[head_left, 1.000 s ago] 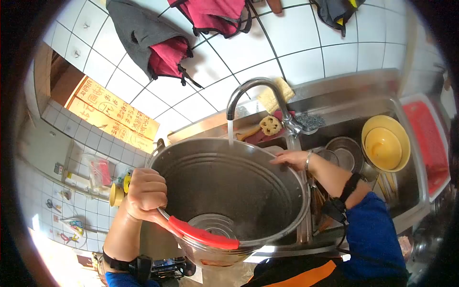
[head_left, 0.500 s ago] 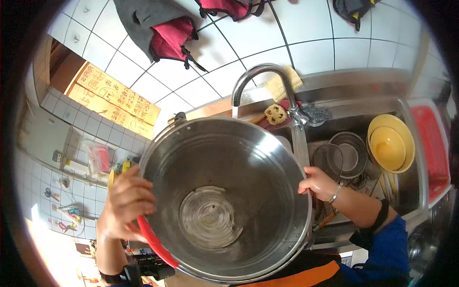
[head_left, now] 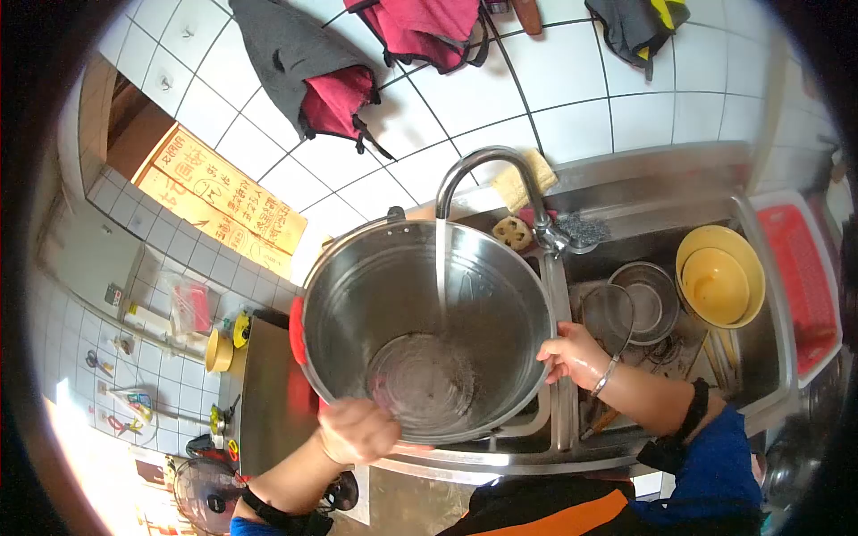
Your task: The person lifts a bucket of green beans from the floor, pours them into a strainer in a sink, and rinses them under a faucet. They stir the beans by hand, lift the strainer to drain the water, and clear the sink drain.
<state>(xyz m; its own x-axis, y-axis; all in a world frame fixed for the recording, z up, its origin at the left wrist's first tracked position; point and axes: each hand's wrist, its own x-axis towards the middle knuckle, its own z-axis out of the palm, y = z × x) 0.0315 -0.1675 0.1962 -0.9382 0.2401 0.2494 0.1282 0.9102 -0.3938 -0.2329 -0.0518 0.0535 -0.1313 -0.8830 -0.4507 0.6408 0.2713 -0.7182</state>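
A large stainless steel pot (head_left: 340, 295) with red-covered handles stands tilted over the left sink basin, its open mouth facing me. From the curved faucet (head_left: 487, 156) a stream of water (head_left: 441, 277) falls into it. Some water (head_left: 420, 384) swirls at the bottom. My left hand (head_left: 360, 431) is curled at the pot's near-left rim and blurred by motion. At the right rim, the thumb and fingers of my right hand (head_left: 572, 355) pinch the edge. The pot hides most of the basin beneath it.
In the right sink basin (head_left: 769, 375) are yellow bowls (head_left: 715, 277), a metal bowl (head_left: 645, 299), a strainer (head_left: 608, 313) and several utensils. Sponges (head_left: 525, 179) and a scouring pad (head_left: 585, 230) lie behind the faucet. A red basket (head_left: 795, 277) stands at the right. Cloth mitts (head_left: 340, 98) hang above.
The pot has moved away from me and turned, its red handle shifting up the left side. Water now falls inside it. My left hand has moved right, from the handle to the near rim.
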